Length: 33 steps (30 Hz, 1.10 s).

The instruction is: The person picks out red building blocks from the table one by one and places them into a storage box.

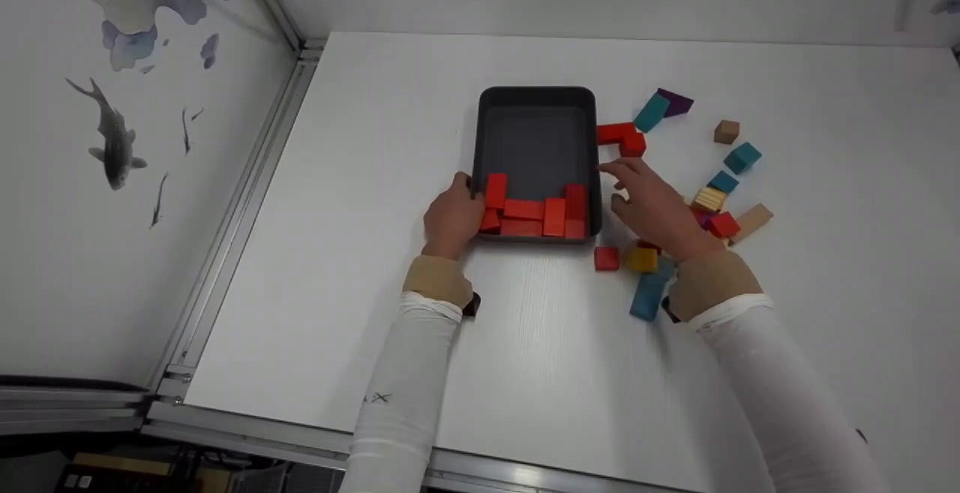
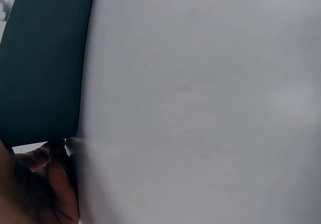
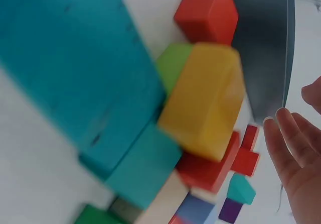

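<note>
A dark grey rectangular tray (image 1: 536, 98) holds several red blocks (image 1: 523, 210) grouped at its near end. My left hand (image 1: 454, 213) grips the tray's left side near the front corner. In the left wrist view, bent fingers (image 2: 59, 181) show beside the tray's dark wall (image 2: 45, 63). Across from it, my right hand (image 1: 649, 204) is beside the right rim, holding nothing, its fingertips right at the rim in the head view. The right wrist view shows its fingers (image 3: 291, 148) extended near the tray wall (image 3: 261, 43).
Right of the tray lie loose blocks: red ones (image 1: 631, 143) by its wall, a teal one (image 1: 651, 112) farther back, a wooden cube (image 1: 726, 131), a red cube (image 1: 607, 258), a yellow one (image 1: 642, 259) and a blue one (image 1: 648, 296). White panels border the white table (image 1: 360, 178).
</note>
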### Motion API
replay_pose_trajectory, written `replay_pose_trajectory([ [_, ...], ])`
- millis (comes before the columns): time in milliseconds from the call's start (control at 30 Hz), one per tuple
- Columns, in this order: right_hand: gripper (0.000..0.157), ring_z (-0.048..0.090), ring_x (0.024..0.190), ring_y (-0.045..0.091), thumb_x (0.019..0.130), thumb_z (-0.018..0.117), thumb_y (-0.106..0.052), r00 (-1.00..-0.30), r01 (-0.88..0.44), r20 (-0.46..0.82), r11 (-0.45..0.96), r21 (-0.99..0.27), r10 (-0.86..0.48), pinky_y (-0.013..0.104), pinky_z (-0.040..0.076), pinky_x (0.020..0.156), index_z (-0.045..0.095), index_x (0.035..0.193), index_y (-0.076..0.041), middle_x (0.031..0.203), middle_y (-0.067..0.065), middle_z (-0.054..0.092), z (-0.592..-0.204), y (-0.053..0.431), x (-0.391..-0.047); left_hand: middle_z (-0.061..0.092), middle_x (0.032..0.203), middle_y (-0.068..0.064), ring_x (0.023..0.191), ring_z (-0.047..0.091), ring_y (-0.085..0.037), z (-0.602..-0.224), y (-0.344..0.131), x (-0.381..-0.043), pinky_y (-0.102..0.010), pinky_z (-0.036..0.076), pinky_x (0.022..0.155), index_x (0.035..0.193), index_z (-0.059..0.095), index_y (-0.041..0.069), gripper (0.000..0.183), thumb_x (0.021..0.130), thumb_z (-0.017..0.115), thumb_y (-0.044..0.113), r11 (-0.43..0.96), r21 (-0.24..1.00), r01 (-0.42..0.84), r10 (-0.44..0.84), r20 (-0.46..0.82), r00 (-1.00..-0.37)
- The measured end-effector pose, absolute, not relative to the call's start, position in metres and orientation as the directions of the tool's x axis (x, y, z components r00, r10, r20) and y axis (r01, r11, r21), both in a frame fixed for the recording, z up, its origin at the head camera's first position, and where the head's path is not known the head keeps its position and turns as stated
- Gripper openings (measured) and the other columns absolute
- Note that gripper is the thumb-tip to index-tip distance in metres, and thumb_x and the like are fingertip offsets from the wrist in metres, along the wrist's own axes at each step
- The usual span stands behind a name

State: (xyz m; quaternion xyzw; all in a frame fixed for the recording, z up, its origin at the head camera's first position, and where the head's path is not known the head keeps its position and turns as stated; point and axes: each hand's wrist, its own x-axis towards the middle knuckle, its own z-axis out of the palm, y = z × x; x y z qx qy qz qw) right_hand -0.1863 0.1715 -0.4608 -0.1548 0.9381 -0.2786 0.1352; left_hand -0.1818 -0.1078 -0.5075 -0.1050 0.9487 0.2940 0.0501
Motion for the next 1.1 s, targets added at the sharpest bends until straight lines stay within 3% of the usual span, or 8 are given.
replay_pose_trajectory([
  [267, 0.051, 0.041, 0.111, 0.024, 0.089, 0.053, -0.022, -0.889, -0.11, -0.331, 0.85, -0.516, -0.316, 0.046, 0.042, 0.084, 0.034, 0.135, -0.026, 0.135, 0.005, 0.032, -0.472, 0.186, -0.173, 0.061, 0.088, -0.004, 0.071, 0.055, -0.016, -0.507, -0.111, -0.182, -0.034, 0.043, 0.059, 0.116, 0.049, 0.014, 0.032, 0.089, 0.042, 0.03, 0.809, 0.541, -0.23, -0.18, -0.143, -0.973],
  [433, 0.051, 0.039, 0.115, 0.024, 0.087, 0.055, -0.033, -0.876, -0.155, -0.331, 0.854, -0.497, -0.352, 0.047, 0.041, 0.085, 0.036, 0.134, -0.026, 0.133, 0.003, 0.036, -0.479, 0.186, -0.158, 0.061, 0.089, -0.004, 0.073, 0.056, -0.017, -0.509, -0.11, -0.18, -0.034, 0.043, 0.059, 0.117, 0.048, 0.014, 0.033, 0.089, 0.042, 0.03, 0.806, 0.542, -0.237, -0.179, -0.159, -0.971],
  [600, 0.059, 0.038, 0.115, 0.024, 0.078, 0.061, -0.047, -0.874, -0.223, -0.294, 0.857, -0.465, -0.387, 0.045, 0.042, 0.084, 0.043, 0.13, -0.023, 0.129, 0.002, 0.041, -0.482, 0.186, -0.142, 0.06, 0.086, -0.004, 0.072, 0.055, -0.016, -0.509, -0.107, -0.181, -0.034, 0.042, 0.059, 0.116, 0.048, 0.015, 0.032, 0.089, 0.043, 0.031, 0.804, 0.549, -0.23, -0.174, -0.152, -0.973],
  [800, 0.063, 0.037, 0.111, 0.024, 0.069, 0.073, -0.041, -0.869, -0.315, -0.242, 0.859, -0.403, -0.432, 0.041, 0.046, 0.078, 0.05, 0.123, -0.02, 0.123, 0.005, 0.042, -0.487, 0.183, -0.135, 0.059, 0.083, -0.004, 0.07, 0.054, -0.016, -0.506, -0.107, -0.183, -0.034, 0.042, 0.058, 0.113, 0.049, 0.014, 0.031, 0.088, 0.042, 0.03, 0.803, 0.554, -0.219, -0.171, -0.138, -0.976],
  [1100, 0.072, 0.037, 0.108, 0.025, 0.066, 0.076, -0.042, -0.877, -0.288, -0.278, 0.892, -0.349, -0.392, 0.041, 0.045, 0.077, 0.045, 0.126, -0.016, 0.118, 0.007, 0.043, -0.494, 0.18, -0.142, 0.059, 0.083, -0.002, 0.069, 0.054, -0.015, -0.508, -0.106, -0.184, -0.032, 0.042, 0.057, 0.117, 0.047, 0.016, 0.032, 0.089, 0.043, 0.032, 0.816, 0.521, -0.249, -0.186, -0.172, -0.968],
])
